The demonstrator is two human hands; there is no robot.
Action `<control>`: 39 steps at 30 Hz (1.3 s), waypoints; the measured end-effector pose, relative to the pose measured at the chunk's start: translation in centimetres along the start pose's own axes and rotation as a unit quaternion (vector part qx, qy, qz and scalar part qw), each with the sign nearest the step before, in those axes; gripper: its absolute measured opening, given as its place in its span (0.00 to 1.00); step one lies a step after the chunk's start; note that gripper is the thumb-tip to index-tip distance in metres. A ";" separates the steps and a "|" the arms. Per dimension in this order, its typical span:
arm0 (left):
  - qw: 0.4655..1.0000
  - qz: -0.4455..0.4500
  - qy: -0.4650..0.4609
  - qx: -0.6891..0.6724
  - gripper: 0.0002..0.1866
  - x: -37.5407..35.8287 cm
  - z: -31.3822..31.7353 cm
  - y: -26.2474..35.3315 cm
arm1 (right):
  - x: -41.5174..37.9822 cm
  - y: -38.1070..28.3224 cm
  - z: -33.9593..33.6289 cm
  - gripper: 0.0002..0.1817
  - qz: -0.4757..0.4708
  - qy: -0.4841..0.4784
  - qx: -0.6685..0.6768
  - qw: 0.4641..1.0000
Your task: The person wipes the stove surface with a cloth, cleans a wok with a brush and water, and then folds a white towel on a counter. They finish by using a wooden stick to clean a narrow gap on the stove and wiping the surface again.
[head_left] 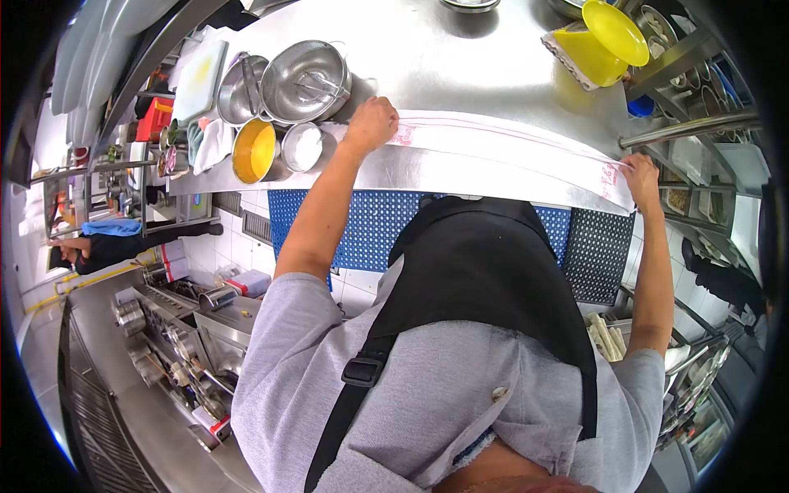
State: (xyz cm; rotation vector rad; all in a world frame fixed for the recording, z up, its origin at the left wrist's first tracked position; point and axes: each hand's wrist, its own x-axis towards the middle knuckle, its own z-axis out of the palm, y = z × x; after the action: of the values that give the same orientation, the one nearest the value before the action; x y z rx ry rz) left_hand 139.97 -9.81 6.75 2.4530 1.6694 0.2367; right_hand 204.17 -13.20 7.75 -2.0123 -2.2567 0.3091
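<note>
A long white cloth [501, 135] with red stripes and red print lies folded in a narrow strip along the front edge of the steel table. My left hand [374, 123] pinches its left end, close to the pots. At the far right, my right hand [640, 179] grips the opposite end near the table's corner. Between the two hands the strip looks stretched out, lying on the steel. Just left of my left hand stand a small pot with white contents [302, 148] and a pot with a yellow inside [254, 151].
Behind these pots sit a metal strainer [304, 78] with a whisk in it and another steel bowl [240, 89]. A yellow container [588, 53] stands at the back right. A metal rail [690, 129] borders the right side. Another person [107, 251] is at far left.
</note>
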 end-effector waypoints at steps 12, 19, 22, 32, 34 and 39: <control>0.998 -0.037 0.053 -0.001 0.04 1.3 -1.1 0.7 | 0.2 1.7 -0.4 0.08 -0.009 -0.002 0.047 0.999; 0.993 -0.056 0.104 -0.014 0.09 4.0 -0.5 1.0 | -0.1 1.6 0.1 0.07 -0.013 0.086 0.033 0.996; 0.993 -0.052 0.109 0.013 0.09 3.3 -0.6 1.3 | -1.1 0.3 0.7 0.06 -0.006 0.110 0.017 0.994; 0.990 -0.077 0.106 -0.056 0.04 -0.2 0.9 0.6 | -3.8 0.3 2.7 0.09 -0.017 0.150 -0.023 0.988; 0.989 -0.076 0.115 -0.051 0.04 -0.5 0.9 1.0 | -3.3 0.8 3.2 0.08 -0.024 0.160 -0.003 0.987; 0.989 -0.077 0.122 -0.020 0.04 -0.9 1.2 0.7 | -3.3 0.3 3.4 0.06 -0.023 0.184 0.025 0.982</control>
State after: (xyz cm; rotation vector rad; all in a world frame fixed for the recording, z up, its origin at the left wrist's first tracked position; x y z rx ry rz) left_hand 140.55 -10.98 5.75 2.3290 1.9187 0.5627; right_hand 204.15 -16.69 4.53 -1.8110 -2.0405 -0.0125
